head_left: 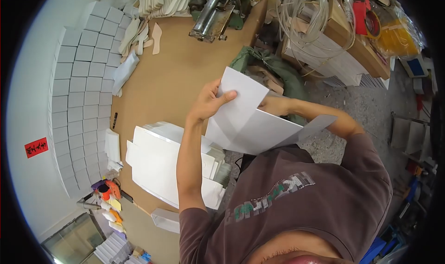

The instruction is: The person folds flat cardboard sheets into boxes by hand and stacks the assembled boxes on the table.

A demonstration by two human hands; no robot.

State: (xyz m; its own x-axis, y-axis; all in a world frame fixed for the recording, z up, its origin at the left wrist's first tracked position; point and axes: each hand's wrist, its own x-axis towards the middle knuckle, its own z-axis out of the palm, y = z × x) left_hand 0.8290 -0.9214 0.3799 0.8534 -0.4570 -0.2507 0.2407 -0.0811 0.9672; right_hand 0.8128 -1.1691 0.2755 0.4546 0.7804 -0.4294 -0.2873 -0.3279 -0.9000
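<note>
A white cardboard sheet (252, 132) with bent panels is held up in front of my torso, over the table's right edge. My left hand (211, 102) is closed on its upper panel, thumb flat on the near face and fingers behind. My right hand (276, 105) is at the notch between the upper panel and the long side, closed on the sheet's edge, with its fingertips partly hidden by the cardboard. Beneath my left forearm, a stack of similar white sheets (157, 160) lies on the brown table (181, 60).
Small white boxes (85, 83) are stacked along the wall. A green roller machine (213, 18) and insole-shaped pieces (162, 2) occupy the table's far end. Right of the table are a green sack (282, 69) and coiled clear tubing (320, 28). A black marker (115, 120) lies near the boxes.
</note>
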